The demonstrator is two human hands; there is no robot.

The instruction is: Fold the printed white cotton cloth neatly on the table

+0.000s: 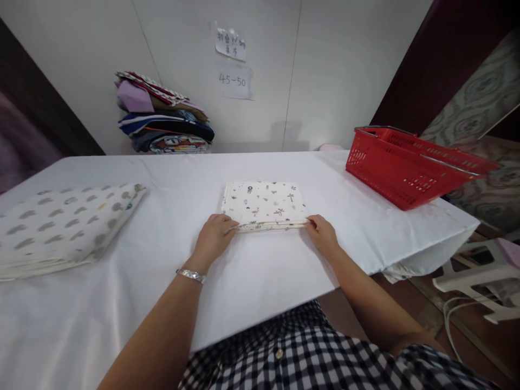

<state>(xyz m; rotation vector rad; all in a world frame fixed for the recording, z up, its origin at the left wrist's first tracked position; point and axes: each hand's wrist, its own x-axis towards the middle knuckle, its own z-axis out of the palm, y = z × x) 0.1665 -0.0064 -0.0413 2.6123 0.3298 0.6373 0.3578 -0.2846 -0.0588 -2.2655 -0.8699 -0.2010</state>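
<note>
A folded white cloth [264, 201] with small printed plants and animals lies flat in front of me, its layered edge facing my body. My left hand [215, 233] pinches the near left corner of this cloth between thumb and fingers. At the near right corner, my right hand [322, 233] has the layers gripped in the same way. Both hands rest low, close to the table surface. How many layers each pinch takes in, I cannot tell.
A white-covered table [260, 303] carries a larger folded cloth with grey shapes [60, 222] at left and a red basket [414, 168] at right. Folded fabrics [166, 116] are stacked by the back wall, below paper signs [235, 84]. A white stool [483, 271] stands beyond the right edge.
</note>
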